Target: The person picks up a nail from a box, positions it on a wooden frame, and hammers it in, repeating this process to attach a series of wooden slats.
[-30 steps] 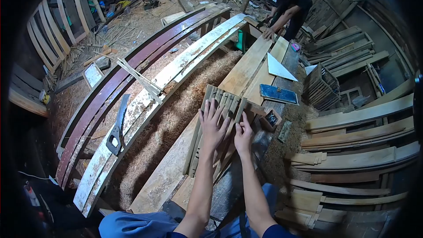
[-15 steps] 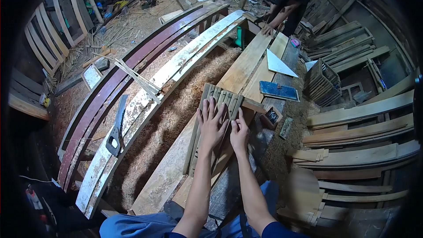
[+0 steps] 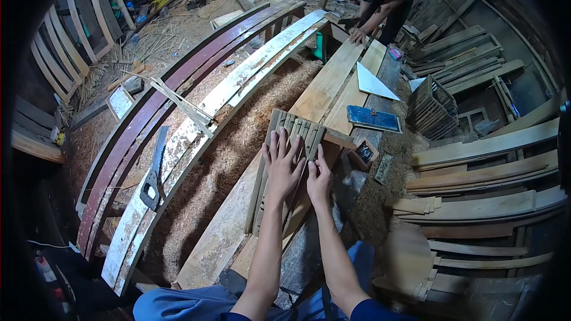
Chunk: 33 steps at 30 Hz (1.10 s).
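A row of narrow wooden strips [image 3: 301,129] lies side by side on the plank bench [image 3: 223,232] in front of me. My left hand [image 3: 282,165] rests flat on top of the strips with its fingers spread. At the right edge of the row, my right hand [image 3: 319,177] touches the outermost strip with bent fingers, thumb and forefinger close to it. Whether it pinches that strip I cannot see. Beyond the far ends of the strips, a short wooden block [image 3: 339,138] sticks out to the right. Both palms hide part of the strips.
A handsaw [image 3: 153,172] lies on the white curved beam [image 3: 196,122] to the left. Right of the strips are a small box of nails [image 3: 364,152], a blue rectangular tool [image 3: 373,118] and a white triangle [image 3: 376,83]. Another person [image 3: 386,0] bends over the bench's far end.
The view has shifted slightly. Both hands keep nearly the same places on the strips, and the other person's hands have moved a little at the far end.
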{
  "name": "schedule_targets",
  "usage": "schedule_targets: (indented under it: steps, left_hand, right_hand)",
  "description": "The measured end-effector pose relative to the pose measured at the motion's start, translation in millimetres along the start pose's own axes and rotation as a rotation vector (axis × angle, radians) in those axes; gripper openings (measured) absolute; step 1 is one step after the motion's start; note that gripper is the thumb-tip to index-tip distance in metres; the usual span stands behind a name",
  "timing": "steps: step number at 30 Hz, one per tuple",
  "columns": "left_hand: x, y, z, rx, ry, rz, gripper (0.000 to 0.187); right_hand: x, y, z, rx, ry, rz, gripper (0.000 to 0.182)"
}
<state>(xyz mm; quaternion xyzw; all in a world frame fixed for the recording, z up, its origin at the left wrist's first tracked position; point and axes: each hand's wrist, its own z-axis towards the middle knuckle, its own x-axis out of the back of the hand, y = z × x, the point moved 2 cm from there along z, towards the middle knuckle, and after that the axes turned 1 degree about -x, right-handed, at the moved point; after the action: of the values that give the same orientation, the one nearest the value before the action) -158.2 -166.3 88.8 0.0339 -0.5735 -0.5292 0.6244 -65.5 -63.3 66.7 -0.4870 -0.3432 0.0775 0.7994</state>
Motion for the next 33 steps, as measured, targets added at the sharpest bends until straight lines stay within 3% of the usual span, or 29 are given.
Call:
schedule_targets:
  steps: [8,10,12,15,19,22,24,26,28,30,33]
  left_hand:
    - [11,7,-3,0.016,0.083,-0.15,0.06]
    - [13,19,0,0.012,0.125,-0.166,0.057]
    - [9,37,-2,-0.009,0.136,-0.201,0.055]
    - [-9,75,-5,-0.095,0.06,-0.256,0.049]
    - [-54,116,-27,-0.197,-0.117,-0.298,0.052]
    - [-91,123,-40,-0.191,-0.259,-0.221,0.049]
    - [-109,129,-43,-0.094,-0.268,-0.133,0.047]
    - [-120,140,-36,-0.057,-0.319,-0.065,0.046]
    - [-135,149,-27,-0.018,-0.362,-0.048,0.045]
    - [-151,153,-21,0.003,-0.359,-0.003,0.045]
    - [-167,160,-10,0.033,-0.328,0.015,0.044]
  right_hand:
    - [33,-25,-12,-0.146,-0.046,0.156,0.058]
    - [48,-13,-20,-0.073,-0.01,0.11,0.056]
    - [74,3,-31,-0.148,-0.049,0.083,0.053]
    - [115,48,-36,-0.164,-0.086,0.053,0.047]
    - [157,105,-4,-0.103,0.014,-0.022,0.033]
    - [169,144,25,-0.255,0.021,-0.018,0.03]
    - [171,158,44,-0.177,0.069,-0.016,0.029]
    - [184,153,67,-0.23,0.004,-0.063,0.026]
    - [185,156,86,-0.017,-0.019,-0.285,0.023]
    - [184,157,100,-0.064,-0.074,-0.325,0.023]
    - [172,167,122,0.122,-0.176,-0.392,0.027]
